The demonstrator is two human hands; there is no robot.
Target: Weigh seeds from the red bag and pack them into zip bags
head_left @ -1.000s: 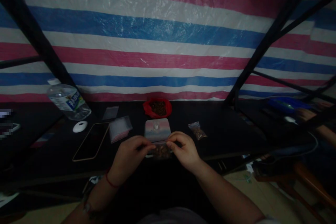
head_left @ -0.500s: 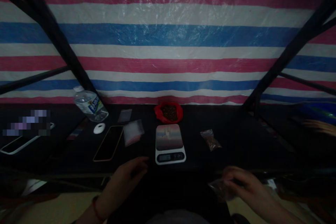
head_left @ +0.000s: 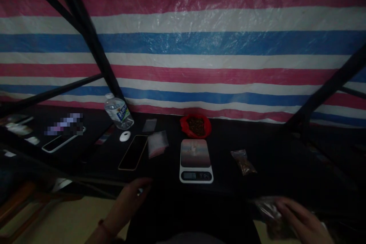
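Note:
My right hand point(head_left: 297, 219) is low at the bottom right, below the table edge, closed on a small clear plastic bag of brown bits point(head_left: 267, 213). My left hand point(head_left: 130, 198) rests at the near edge of the black table point(head_left: 274, 177), fingers loosely curled, holding nothing I can make out. A small digital scale point(head_left: 196, 161) stands in front of me with nothing on its platform. Behind it lies a red bag of brown bits point(head_left: 196, 126). A second filled clear bag point(head_left: 243, 162) lies to the right of the scale.
Left of the scale lie a stack of empty zip bags point(head_left: 157, 143), a phone point(head_left: 133, 152), a single small bag point(head_left: 150, 125), a white round object point(head_left: 125, 136) and a water bottle point(head_left: 118, 111). Another phone point(head_left: 58, 142) lies far left. Black frame bars cross a striped tarp.
Both hands left the filled bag's top in front of the scale. My right hand carried that bag down to the right, my left hand dropped to the table edge. The view swung left.

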